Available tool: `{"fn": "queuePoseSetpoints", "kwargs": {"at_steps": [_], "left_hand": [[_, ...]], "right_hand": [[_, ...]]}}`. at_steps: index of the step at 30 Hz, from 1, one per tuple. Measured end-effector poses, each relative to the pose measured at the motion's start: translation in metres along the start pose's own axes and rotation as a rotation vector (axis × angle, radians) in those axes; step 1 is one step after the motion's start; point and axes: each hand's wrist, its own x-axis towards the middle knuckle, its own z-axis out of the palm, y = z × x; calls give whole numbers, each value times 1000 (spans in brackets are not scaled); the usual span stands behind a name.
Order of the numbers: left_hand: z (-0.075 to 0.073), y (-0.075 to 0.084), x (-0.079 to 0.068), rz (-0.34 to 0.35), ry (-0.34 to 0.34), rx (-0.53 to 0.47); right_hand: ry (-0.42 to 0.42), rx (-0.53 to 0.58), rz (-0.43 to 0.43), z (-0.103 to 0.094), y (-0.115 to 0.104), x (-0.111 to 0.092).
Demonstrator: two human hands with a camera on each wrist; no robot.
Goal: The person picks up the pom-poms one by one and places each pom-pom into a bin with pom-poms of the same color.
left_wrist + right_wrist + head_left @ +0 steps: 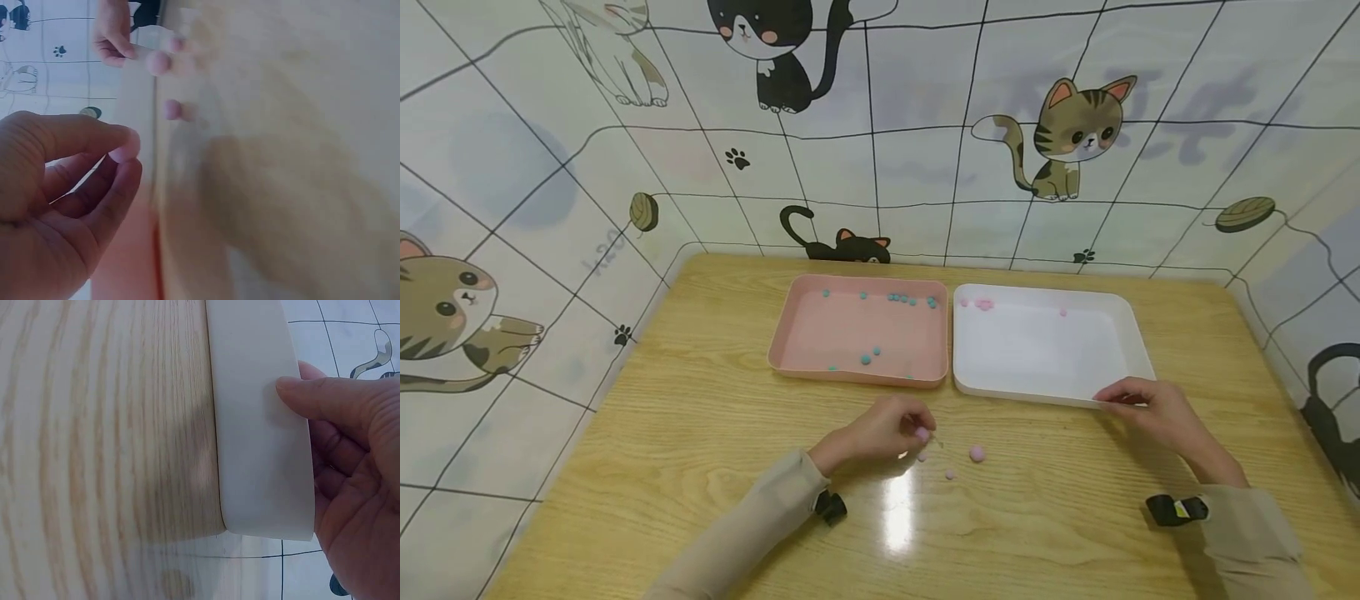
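Observation:
My left hand (887, 429) pinches a small pink ball (127, 147) between thumb and fingertip, above the wooden table in front of the trays. Three more pink balls lie on the table close by; the biggest pink ball (976, 453) is to the right of that hand. At the near right corner of the white tray (1037, 354), my right hand (1165, 421) holds the rim, its thumb (300, 394) against the outer wall and the fingers reaching over inside. A few pink pieces (984, 305) lie in the white tray, mostly along its far side.
Left of the white tray stands a pink tray (842, 329) with several teal balls (866, 359) scattered in it. Both trays sit side by side toward the back of the wooden table (700, 467). A cat-patterned covering (917, 167) rises behind and beside the table.

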Motion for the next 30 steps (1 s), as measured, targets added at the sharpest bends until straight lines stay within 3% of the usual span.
{"fn": "queuePoseSetpoints", "kwargs": {"at_steps": [8,12,23,30], "left_hand": [[-6,14,25,109,80,-47],[-10,20,41,112,141,-82],[-8,27,82,-12,274,-269],[-6,28,103,-91,299,-286]], "right_hand": [[0,-13,-13,-2,-2,-1],[-4,-18,-19,-2,-1,-1],[-31,-38,18,-2,-2,1],[-28,-50,6,-3,-4,1]]}}
